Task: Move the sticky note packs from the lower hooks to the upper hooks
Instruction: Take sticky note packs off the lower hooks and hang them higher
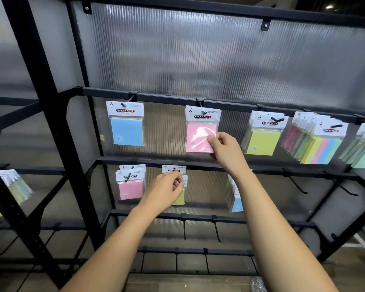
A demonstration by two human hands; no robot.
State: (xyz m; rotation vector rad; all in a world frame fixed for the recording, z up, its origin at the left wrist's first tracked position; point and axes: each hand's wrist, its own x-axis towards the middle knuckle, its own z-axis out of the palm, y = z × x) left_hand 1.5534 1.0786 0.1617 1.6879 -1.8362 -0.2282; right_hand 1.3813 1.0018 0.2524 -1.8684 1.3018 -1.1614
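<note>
1. My right hand [221,144] is raised to the upper row. Its thumb lies on the front of a pink pack [199,135] and its curled fingers go behind the pack's right edge, so it pinches that edge.
2. The pink pack hangs by its header from an upper hook [203,112] just above and left of my right hand.
3. My left hand [167,188] is lower and to the left of my right hand, at the lower row. Its fingers are curled tight, pinching the top of a yellow-green pack [179,198] whose lower part shows under my knuckles.
4. A lower hook [174,169] carrying another header sits just above my left hand. I cannot tell whether the yellow-green pack is threaded on it.
5. Just left of my left hand hangs a second pink pack [131,188].
6. Well left of my right hand, on the upper row, hangs a blue pack [126,131].
7. Right of my right hand hang yellow packs [261,142], then striped packs [318,148].
8. Below my right forearm's right side, bare hooks [296,183] stick out from the rack [51,102].
</note>
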